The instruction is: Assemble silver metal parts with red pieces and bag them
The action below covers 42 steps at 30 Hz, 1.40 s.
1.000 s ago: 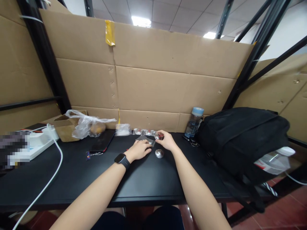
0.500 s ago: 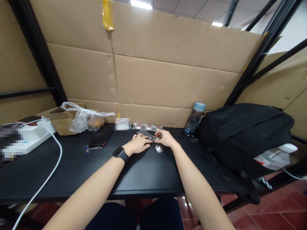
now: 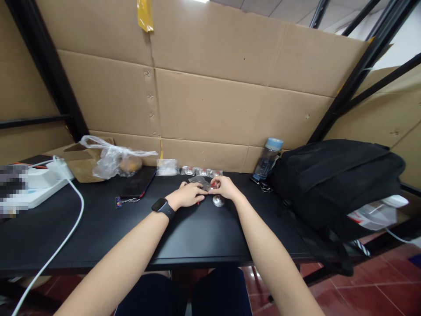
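Note:
My left hand (image 3: 188, 195), with a black watch (image 3: 163, 208) on the wrist, is low over the table, its fingers closed on the near edge of a small clear plastic bag (image 3: 198, 179). Close to its right, my right hand (image 3: 225, 188) pinches a small shiny metal piece with red on it (image 3: 212, 186) at the bag's right side. The fingers partly hide this piece. Just below the right hand, a round, domed shiny metal disc (image 3: 218, 201) lies on the table. A bit of red (image 3: 198, 202) shows beneath my left hand.
Behind the hands lie several clear packets with shiny round pieces (image 3: 203, 172) and a whitish clear packet (image 3: 167, 167). A phone (image 3: 137, 184), plastic bag (image 3: 113, 158) and white power strip (image 3: 31, 193) are left. A bottle (image 3: 267, 159) and black backpack (image 3: 338, 184) stand right.
My right hand has shifted slightly left with the small metal piece, closer to the left hand and the clear bag. The view has tilted down slightly. The disc stays on the table.

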### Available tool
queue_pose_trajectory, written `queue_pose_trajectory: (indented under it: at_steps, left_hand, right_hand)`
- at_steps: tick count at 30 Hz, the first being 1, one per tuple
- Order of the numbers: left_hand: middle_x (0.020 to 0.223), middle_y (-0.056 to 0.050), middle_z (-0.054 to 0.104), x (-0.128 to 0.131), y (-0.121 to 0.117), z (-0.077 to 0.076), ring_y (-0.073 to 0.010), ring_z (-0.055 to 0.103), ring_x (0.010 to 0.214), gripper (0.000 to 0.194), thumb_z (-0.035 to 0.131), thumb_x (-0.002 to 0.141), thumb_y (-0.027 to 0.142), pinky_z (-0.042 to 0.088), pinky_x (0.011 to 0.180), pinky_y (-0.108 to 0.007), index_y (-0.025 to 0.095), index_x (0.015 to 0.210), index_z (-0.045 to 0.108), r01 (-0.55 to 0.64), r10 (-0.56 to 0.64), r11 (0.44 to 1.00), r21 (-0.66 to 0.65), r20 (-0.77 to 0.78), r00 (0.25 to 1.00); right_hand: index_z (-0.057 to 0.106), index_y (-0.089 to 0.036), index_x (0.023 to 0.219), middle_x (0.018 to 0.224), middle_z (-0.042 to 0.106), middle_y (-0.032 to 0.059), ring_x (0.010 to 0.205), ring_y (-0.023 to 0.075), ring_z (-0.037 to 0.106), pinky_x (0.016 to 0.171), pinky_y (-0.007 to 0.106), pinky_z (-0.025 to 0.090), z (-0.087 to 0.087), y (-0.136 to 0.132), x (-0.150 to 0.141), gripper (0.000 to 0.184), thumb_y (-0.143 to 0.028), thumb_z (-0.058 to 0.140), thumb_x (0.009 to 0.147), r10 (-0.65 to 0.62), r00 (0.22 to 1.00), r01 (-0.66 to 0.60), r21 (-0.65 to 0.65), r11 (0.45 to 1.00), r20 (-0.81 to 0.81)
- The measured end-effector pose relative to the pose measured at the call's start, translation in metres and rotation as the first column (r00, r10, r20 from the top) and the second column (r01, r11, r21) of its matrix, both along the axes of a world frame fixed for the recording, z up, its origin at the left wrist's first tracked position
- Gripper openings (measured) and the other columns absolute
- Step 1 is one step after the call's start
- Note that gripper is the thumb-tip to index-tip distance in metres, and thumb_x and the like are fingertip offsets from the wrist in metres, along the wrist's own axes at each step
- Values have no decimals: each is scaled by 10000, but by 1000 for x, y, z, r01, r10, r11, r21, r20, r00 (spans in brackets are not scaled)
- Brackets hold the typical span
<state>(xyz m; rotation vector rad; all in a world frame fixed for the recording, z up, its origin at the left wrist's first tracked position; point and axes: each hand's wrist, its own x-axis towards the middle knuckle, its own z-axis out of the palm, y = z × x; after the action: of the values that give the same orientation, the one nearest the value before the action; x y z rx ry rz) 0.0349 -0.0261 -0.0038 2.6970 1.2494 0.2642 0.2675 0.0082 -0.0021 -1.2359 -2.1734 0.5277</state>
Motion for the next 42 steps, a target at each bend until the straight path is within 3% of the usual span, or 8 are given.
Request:
queue_pose_trajectory:
  at_steps: [11, 18, 24, 30, 33, 36, 39, 42]
  left_hand:
    - [1555, -34, 467, 3, -8, 7, -299, 435, 1406, 405, 415, 1007, 504, 312, 1097, -531, 434, 1355, 610, -4, 4, 999, -38, 6, 1000]
    - [1634, -9, 350, 5, -12, 9, -341, 298, 1487, 398, 424, 1001, 520, 258, 1114, -638, 465, 1353, 602, -11, 10, 998, -68, -24, 1000]
    - [1608, 1, 391, 5, -13, 13, -357, 289, 1475, 329, 487, 986, 449, 245, 1115, -642, 472, 1255, 676, -24, 25, 998, -64, 12, 1000]
    - [1385, -5, 599, -1, -5, 14, -257, 473, 1308, 347, 413, 978, 272, 341, 1098, -467, 358, 1155, 698, -19, 9, 999, 42, 228, 974]
    - [1352, -19, 609, -2, 0, 12, -231, 521, 1249, 563, 373, 861, 75, 379, 1045, -417, 337, 1323, 558, -109, 80, 990, 86, 291, 953]
    - [1371, -46, 596, -4, 2, 9, -272, 509, 1261, 669, 443, 774, 47, 372, 1017, -435, 322, 1382, 487, -182, 139, 970, 159, 250, 958]
    - [1322, -61, 625, -7, 3, 7, -304, 506, 1245, 514, 546, 789, 117, 354, 1009, -450, 304, 1267, 577, -225, 177, 950, 218, 218, 960]
    - [1200, -56, 685, -9, 5, 6, -305, 536, 1203, 190, 595, 863, 256, 340, 1010, -458, 278, 1032, 678, -259, 213, 946, 193, 229, 950]
  right_hand:
    - [693, -175, 978, 844, 719, 15, 671, 120, 661, 668, 230, 511, 0, -2, -8, 255, -61, 712, 751, 74, 992, -84, -89, 993, -107]
    - [669, -262, 1054, 1013, 649, 10, 901, 177, 614, 705, 258, 440, -1, -5, -21, 409, -235, 867, 697, -226, 968, 203, 192, 960, 106]
    - [649, -261, 1052, 1084, 623, 74, 989, 240, 594, 769, 314, 453, -3, -2, -31, 332, -316, 817, 771, -421, 900, 390, 226, 893, 112]
    - [641, -206, 1139, 994, 644, 41, 767, 151, 593, 708, 272, 479, -2, 12, -13, 382, -362, 743, 805, -3, 996, 5, 20, 1000, -85]
    - [625, -186, 1131, 939, 646, 28, 675, 114, 572, 673, 249, 475, -4, 17, 0, 243, -265, 510, 932, -21, 973, 16, -22, 1000, -232]
    - [654, -179, 1061, 998, 642, 28, 690, 104, 544, 689, 238, 465, -6, 17, 5, 291, -111, 622, 780, 19, 990, -15, 26, 1000, -141]
    - [699, -182, 984, 1005, 655, 23, 754, 121, 536, 723, 241, 456, -6, 14, 2, 356, -71, 754, 651, 99, 994, -97, 68, 993, -34]
    - [739, -186, 875, 901, 668, 14, 758, 136, 551, 738, 255, 443, -4, 11, -3, 176, -181, 798, 710, 83, 996, -81, 110, 991, -12]
